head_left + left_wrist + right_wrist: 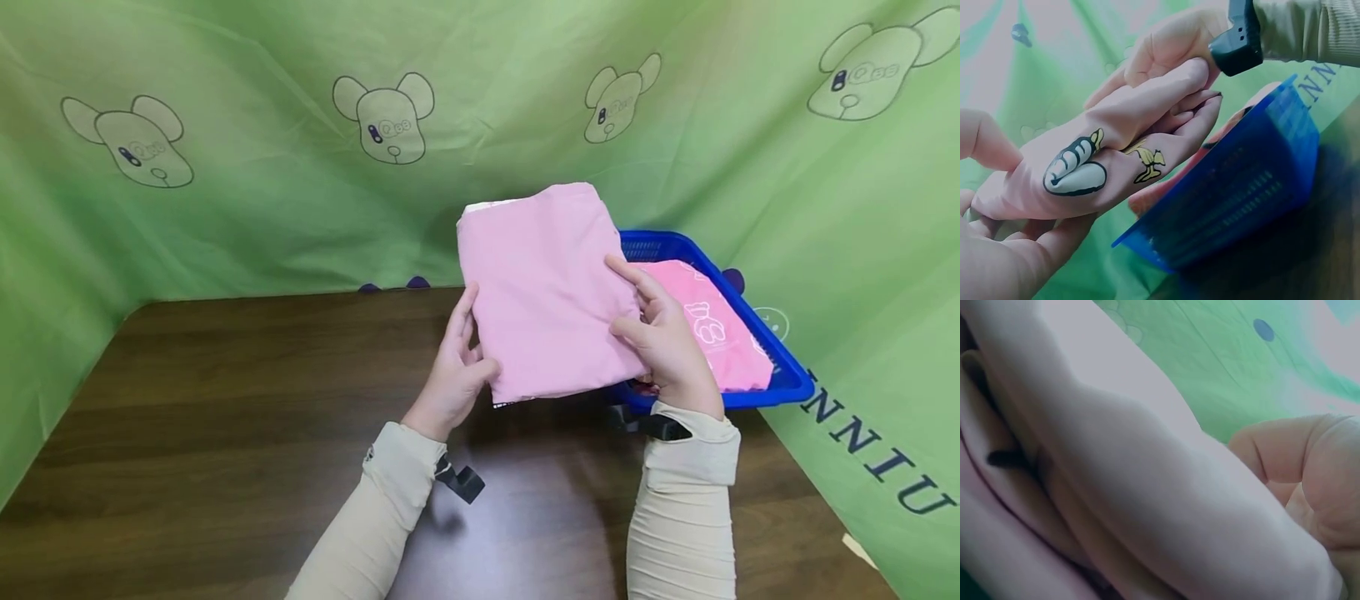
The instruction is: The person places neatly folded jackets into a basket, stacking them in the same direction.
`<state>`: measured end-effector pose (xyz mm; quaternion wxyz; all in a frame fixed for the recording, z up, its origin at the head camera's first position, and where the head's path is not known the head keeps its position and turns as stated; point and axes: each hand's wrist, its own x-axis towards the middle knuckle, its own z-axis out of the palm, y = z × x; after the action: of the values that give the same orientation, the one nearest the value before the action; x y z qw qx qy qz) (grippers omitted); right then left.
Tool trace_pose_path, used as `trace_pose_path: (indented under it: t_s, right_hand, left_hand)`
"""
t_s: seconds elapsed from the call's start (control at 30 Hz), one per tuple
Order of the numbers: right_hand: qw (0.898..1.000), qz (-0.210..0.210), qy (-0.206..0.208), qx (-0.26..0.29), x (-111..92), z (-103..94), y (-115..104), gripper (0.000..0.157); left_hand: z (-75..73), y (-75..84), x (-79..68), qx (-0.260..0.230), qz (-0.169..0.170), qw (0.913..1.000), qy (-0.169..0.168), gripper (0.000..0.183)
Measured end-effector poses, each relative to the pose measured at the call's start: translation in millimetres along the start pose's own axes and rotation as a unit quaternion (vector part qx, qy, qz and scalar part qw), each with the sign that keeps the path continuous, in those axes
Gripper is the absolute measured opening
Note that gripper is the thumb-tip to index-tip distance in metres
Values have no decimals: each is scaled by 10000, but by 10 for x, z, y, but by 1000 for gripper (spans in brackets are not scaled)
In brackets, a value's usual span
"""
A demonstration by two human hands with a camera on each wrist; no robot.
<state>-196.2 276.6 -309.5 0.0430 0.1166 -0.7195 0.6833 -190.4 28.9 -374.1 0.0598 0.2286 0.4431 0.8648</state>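
A folded pink garment is held up above the table between both hands. My left hand pinches its lower left edge, the thumb on the front. Gripping its right side is my right hand, thumb and a finger over the front face. In the left wrist view, a white-and-yellow print with dark outlines shows on the underside of the pink garment. Layered folds of the garment fill most of the right wrist view. Some fingertips are hidden behind the cloth.
Behind the right hand stands a blue plastic basket holding a brighter pink cloth with white line drawings. The brown wooden table extends left. A green curtain printed with animal heads hangs behind and along the sides.
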Motion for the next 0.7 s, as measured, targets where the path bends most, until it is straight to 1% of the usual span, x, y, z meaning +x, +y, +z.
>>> trace_pose_path:
  t_s: [0.2,0.33,0.53,0.6,0.7]
  right_hand:
    - [9997,-217,83,-18,-11,-122,-5,75]
    - [9997,-162,140,-74,-10,-224,-36,75]
    - [9997,-200,136,-34,-31,-376,-77,74]
    - [9997,-207,133,-50,-43,-432,-86,74]
    - [9997,-165,188,45,-69,-541,-108,74]
  left_hand:
    - [104,-48,65,167,3,9999,-18,104]
    - [194,-62,133,112,-21,9999,-11,103]
    - [318,-70,192,45,-247,9997,-39,102]
    - [353,-78,202,19,-363,9993,-117,101]
    - [409,-90,240,1,-592,9973,-437,101]
